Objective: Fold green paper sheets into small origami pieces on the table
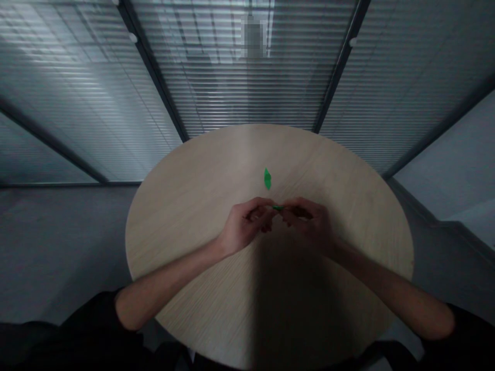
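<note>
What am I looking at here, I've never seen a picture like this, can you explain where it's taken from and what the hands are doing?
There is no machine here, just a person working with two bare hands. The single picture comes from a camera worn on that person's head, looking forward and down, so the arms reach in from the bottom corners.

The left hand and right hand meet over a round wooden table, pinching a small green item between their fingertips. It is too small and dim to say exactly what it is.

Just beyond the hands, a pointed green piece lies on the tabletop. Behind the table are panels with slatted blinds.
</note>
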`<state>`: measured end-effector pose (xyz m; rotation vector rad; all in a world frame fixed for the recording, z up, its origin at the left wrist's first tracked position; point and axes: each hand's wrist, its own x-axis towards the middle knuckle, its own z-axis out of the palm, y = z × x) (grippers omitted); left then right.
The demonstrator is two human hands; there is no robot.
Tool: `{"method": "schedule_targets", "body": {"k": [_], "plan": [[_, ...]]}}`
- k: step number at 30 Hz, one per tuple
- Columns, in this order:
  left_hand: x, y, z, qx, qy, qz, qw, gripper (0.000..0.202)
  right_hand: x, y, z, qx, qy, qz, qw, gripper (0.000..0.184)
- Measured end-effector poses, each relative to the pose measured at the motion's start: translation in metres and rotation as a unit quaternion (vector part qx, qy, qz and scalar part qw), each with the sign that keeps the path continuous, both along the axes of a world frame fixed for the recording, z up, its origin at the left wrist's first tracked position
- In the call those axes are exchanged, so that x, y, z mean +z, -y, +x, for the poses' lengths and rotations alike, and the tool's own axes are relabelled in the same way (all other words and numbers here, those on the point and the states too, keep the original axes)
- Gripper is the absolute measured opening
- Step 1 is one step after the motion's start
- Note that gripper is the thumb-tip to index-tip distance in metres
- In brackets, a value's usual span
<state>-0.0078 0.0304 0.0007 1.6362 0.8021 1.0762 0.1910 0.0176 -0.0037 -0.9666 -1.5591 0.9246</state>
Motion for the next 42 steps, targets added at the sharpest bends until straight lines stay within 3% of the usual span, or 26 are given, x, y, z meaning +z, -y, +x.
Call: {"method": "schedule_targets", "body": {"k": [4,7,15,19,23,28,32,37,42], "plan": [[0.0,0.001,0.0,-0.006,0.024,-0.012,1.0,0.023,-0.001,0.002,0.0,-0.01,0.011,0.028,1.0,0.008],[0.002,0.001,0.0,0.006,0.02,-0.009,1.0,0.021,0.002,0.001,0.0,-0.007,-0.019,0.008,1.0,0.01],[-0.001,0.001,-0.001,0.034,-0.016,0.051,0.998,0.017,0.003,-0.006,0.0,0.079,-0.134,-0.192,0.969,0.029],[-0.004,0.001,-0.005,0.023,-0.046,0.095,0.994,0.019,0.003,-0.006,0.003,0.12,-0.129,-0.227,0.958,0.03],[-0.004,0.001,-0.005,-0.003,-0.041,0.098,0.994,0.021,0.003,-0.006,0.004,0.112,-0.15,-0.214,0.959,0.028],[0.0,0.001,0.0,-0.015,0.044,-0.006,0.999,0.028,0.0,-0.007,0.004,0.093,-0.139,-0.184,0.969,0.028],[0.002,-0.001,0.001,-0.001,0.011,-0.041,0.999,0.025,-0.001,-0.005,0.003,0.101,-0.129,-0.16,0.973,0.029],[0.001,-0.006,-0.004,0.034,-0.082,0.038,0.995,0.018,0.001,-0.004,0.004,0.081,-0.039,-0.123,0.988,0.027],[0.002,-0.01,-0.009,-0.019,-0.149,0.114,0.982,0.013,0.002,-0.006,0.008,0.03,0.081,-0.018,0.996,0.015]]}}
